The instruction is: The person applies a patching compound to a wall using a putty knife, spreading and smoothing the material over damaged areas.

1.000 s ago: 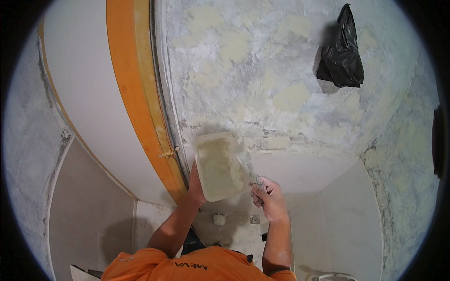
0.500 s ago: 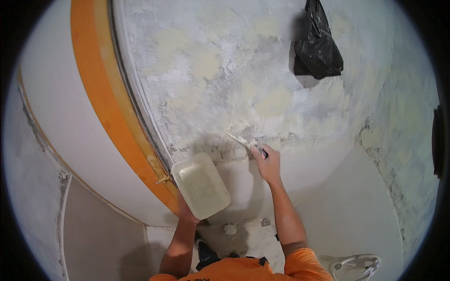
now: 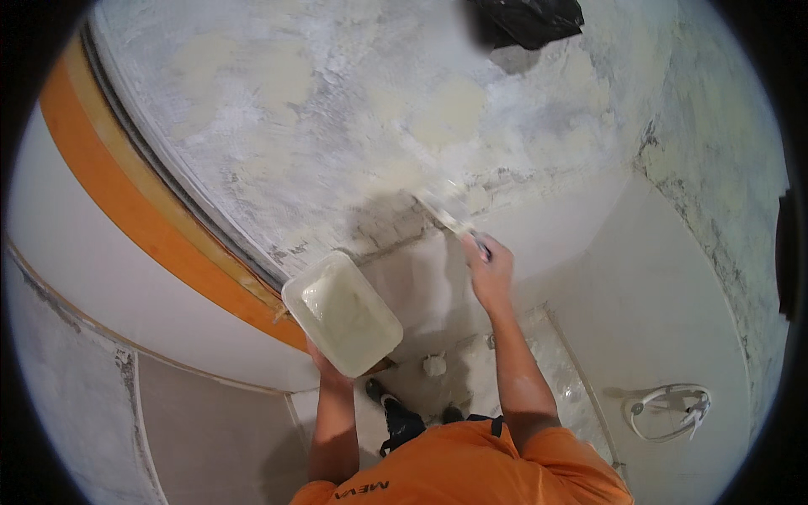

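My left hand (image 3: 326, 364) is closed around the lower side of a white rectangular tub (image 3: 389, 347), mostly hidden beneath it. Pale, wet filler (image 3: 335, 307) covers the inside of the tub, which is tilted with its mouth toward me. In my right hand (image 3: 491, 273), fingers wrap the dark handle of a putty knife (image 3: 440, 215). Its wide blade, smeared with pale filler and blurred by motion, lies at the patchy plastered wall (image 3: 337, 126), just above the line where a smoother light band begins. Whether the whole blade edge touches the wall, I cannot tell.
An orange strip (image 3: 143, 202) and dark gap run along the wall's left edge. A black plastic bag (image 3: 534, 21) hangs at the top. A coiled white hose (image 3: 669, 412) is at the lower right. Below, a round white cap (image 3: 434, 365) is near my feet.
The view has shifted, moving the wall and bag upward in the picture. Against the wall, the putty knife has come lower and somewhat right. The tub stays in my left hand.
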Demonstrator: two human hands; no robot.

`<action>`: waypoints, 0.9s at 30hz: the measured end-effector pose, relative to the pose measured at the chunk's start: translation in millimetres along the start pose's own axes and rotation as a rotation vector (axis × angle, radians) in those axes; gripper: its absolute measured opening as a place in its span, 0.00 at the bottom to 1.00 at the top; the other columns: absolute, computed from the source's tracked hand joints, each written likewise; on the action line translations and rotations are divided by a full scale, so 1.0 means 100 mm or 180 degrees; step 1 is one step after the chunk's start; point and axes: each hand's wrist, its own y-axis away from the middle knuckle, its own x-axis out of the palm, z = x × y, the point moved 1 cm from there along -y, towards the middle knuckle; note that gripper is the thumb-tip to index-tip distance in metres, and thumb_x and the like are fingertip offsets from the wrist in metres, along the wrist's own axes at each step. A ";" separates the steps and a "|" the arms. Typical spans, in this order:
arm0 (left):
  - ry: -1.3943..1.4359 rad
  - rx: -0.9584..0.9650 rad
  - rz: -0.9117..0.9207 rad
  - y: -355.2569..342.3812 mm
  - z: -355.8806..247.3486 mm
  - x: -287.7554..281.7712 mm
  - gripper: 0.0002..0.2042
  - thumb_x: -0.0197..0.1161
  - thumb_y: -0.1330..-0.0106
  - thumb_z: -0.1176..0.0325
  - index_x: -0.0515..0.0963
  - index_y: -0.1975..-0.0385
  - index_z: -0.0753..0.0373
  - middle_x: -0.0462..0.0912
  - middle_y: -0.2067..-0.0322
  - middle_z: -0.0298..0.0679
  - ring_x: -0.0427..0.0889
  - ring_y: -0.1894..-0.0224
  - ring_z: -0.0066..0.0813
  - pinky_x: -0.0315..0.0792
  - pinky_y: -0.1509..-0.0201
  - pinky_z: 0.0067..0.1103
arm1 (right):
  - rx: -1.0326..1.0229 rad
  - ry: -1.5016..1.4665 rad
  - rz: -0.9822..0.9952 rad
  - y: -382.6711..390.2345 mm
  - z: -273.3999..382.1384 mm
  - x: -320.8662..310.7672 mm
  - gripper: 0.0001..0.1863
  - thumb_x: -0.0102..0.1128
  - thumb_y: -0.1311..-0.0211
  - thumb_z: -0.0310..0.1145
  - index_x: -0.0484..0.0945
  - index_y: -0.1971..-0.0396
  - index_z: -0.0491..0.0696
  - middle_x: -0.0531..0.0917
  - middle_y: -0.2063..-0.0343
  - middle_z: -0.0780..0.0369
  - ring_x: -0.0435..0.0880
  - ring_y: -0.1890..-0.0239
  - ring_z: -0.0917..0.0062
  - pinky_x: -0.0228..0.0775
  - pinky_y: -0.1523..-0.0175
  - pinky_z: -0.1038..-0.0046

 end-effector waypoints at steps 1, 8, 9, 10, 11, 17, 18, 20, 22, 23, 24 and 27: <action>-0.0021 -0.0060 -0.0003 0.00 0.04 0.00 0.29 0.48 0.22 0.45 0.66 0.29 0.58 0.78 0.37 0.40 0.82 0.40 0.42 0.81 0.39 0.42 | -0.0091 -0.0140 0.0072 -0.05 0.26 0.12 0.27 0.67 0.32 0.48 0.73 0.80 0.39 0.71 0.85 0.58 0.63 0.78 0.75 0.60 0.72 0.67; 0.0399 -0.0215 -0.0517 -0.06 -0.10 0.22 0.29 0.46 0.21 0.46 0.67 0.30 0.59 0.78 0.38 0.40 0.81 0.40 0.42 0.79 0.39 0.40 | 0.0428 0.0342 0.0460 -0.07 -0.14 0.55 0.26 0.68 0.35 0.50 0.78 0.74 0.38 0.73 0.83 0.54 0.70 0.78 0.68 0.66 0.67 0.64; 0.0737 -0.0345 -0.0721 -0.04 -0.14 0.30 0.28 0.45 0.20 0.47 0.68 0.31 0.60 0.78 0.39 0.41 0.81 0.41 0.42 0.79 0.39 0.38 | 0.0397 0.0579 0.0490 0.00 -0.50 0.45 0.25 0.67 0.36 0.51 0.81 0.73 0.39 0.75 0.82 0.53 0.73 0.77 0.65 0.68 0.66 0.63; 0.0746 -0.0333 -0.0743 0.00 -0.17 0.25 0.28 0.45 0.20 0.47 0.68 0.31 0.60 0.78 0.39 0.41 0.81 0.41 0.42 0.79 0.39 0.38 | 0.0598 0.0481 0.0330 0.17 -0.68 0.36 0.25 0.68 0.36 0.51 0.82 0.72 0.40 0.76 0.82 0.54 0.74 0.77 0.65 0.68 0.66 0.63; 0.0596 -0.0389 -0.0784 0.04 -0.20 0.18 0.28 0.45 0.20 0.46 0.68 0.31 0.60 0.78 0.38 0.41 0.80 0.40 0.43 0.78 0.38 0.39 | 0.0794 0.0396 0.0156 0.32 -0.79 0.27 0.24 0.68 0.36 0.51 0.83 0.72 0.40 0.76 0.81 0.54 0.75 0.77 0.65 0.69 0.66 0.63; 0.0667 -0.0301 -0.0810 0.22 -0.31 0.09 0.28 0.46 0.21 0.47 0.67 0.30 0.58 0.77 0.37 0.42 0.79 0.38 0.44 0.77 0.36 0.42 | 0.0362 -0.0180 0.0167 0.45 -0.06 0.26 0.19 0.69 0.35 0.47 0.85 0.68 0.44 0.81 0.78 0.58 0.77 0.77 0.66 0.71 0.64 0.64; 0.0648 -0.0216 -0.0803 0.22 -0.32 0.12 0.27 0.47 0.21 0.47 0.67 0.30 0.57 0.77 0.37 0.42 0.79 0.38 0.44 0.79 0.37 0.43 | -0.0107 -0.0099 0.0322 0.34 0.16 0.32 0.16 0.69 0.35 0.44 0.85 0.68 0.44 0.81 0.78 0.58 0.76 0.76 0.67 0.71 0.65 0.67; 0.0689 -0.0222 -0.0784 0.21 -0.32 0.08 0.28 0.46 0.21 0.47 0.66 0.29 0.58 0.75 0.35 0.43 0.78 0.37 0.45 0.77 0.35 0.43 | -0.0909 0.0337 0.0481 0.15 0.51 0.56 0.13 0.69 0.35 0.42 0.86 0.67 0.46 0.83 0.75 0.56 0.78 0.74 0.66 0.72 0.64 0.68; 0.0710 -0.0250 -0.0763 0.19 -0.31 0.01 0.29 0.45 0.21 0.48 0.64 0.28 0.59 0.74 0.34 0.44 0.76 0.35 0.45 0.75 0.33 0.43 | -0.1224 0.0680 0.0462 -0.02 0.60 0.67 0.14 0.69 0.36 0.44 0.87 0.67 0.48 0.85 0.74 0.56 0.82 0.72 0.63 0.74 0.63 0.67; 0.0675 -0.0199 -0.0834 0.19 -0.31 -0.06 0.29 0.45 0.21 0.48 0.64 0.28 0.59 0.73 0.34 0.44 0.76 0.35 0.45 0.75 0.33 0.43 | -0.0749 0.1113 0.0575 -0.10 0.56 0.72 0.15 0.69 0.37 0.46 0.88 0.66 0.49 0.85 0.73 0.56 0.84 0.69 0.62 0.75 0.62 0.66; 0.0637 -0.0168 -0.0883 0.17 -0.34 -0.08 0.29 0.45 0.21 0.48 0.64 0.28 0.59 0.73 0.33 0.44 0.75 0.34 0.45 0.75 0.33 0.43 | -0.0258 0.1546 0.0665 -0.15 0.52 0.75 0.16 0.70 0.37 0.49 0.89 0.66 0.50 0.86 0.71 0.56 0.86 0.67 0.62 0.76 0.62 0.65; 0.0474 -0.0027 -0.1315 0.27 -0.47 0.02 0.29 0.44 0.21 0.47 0.64 0.27 0.59 0.73 0.34 0.43 0.76 0.35 0.45 0.75 0.33 0.44 | 0.0347 0.1352 0.0438 -0.25 -0.08 0.10 0.21 0.70 0.39 0.54 0.89 0.67 0.49 0.86 0.74 0.55 0.85 0.70 0.62 0.75 0.63 0.64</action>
